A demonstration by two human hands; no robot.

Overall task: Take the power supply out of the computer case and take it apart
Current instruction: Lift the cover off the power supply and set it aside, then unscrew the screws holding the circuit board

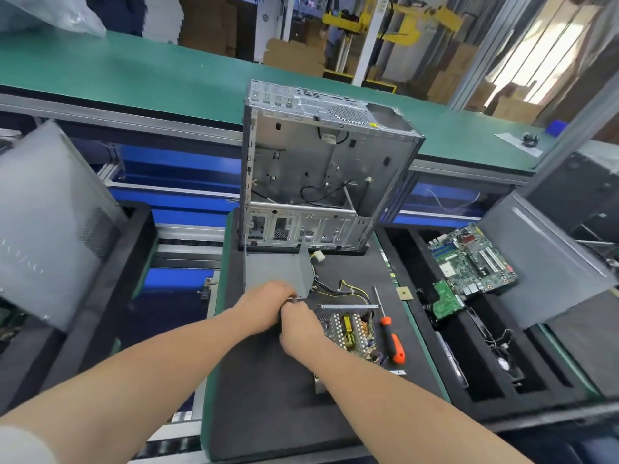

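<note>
The empty grey computer case [321, 169] stands on its side at the back of the black foam mat [268, 380]. In front of it the power supply lies taken apart: its grey metal cover [278, 272] is tipped up, and the open base with circuit board [351, 329] sits to the right, wires [338, 289] trailing between them. My left hand [264, 303] grips the lower edge of the cover. My right hand [301, 326] pinches the same edge beside it, partly hiding the board.
An orange-and-black screwdriver [390, 333] lies right of the board. A small CPU chip [404, 293] sits at the mat's right edge. A foam tray [485, 380] on the right holds a motherboard [472, 259] and other parts. Grey side panels [50, 222] lean left and right.
</note>
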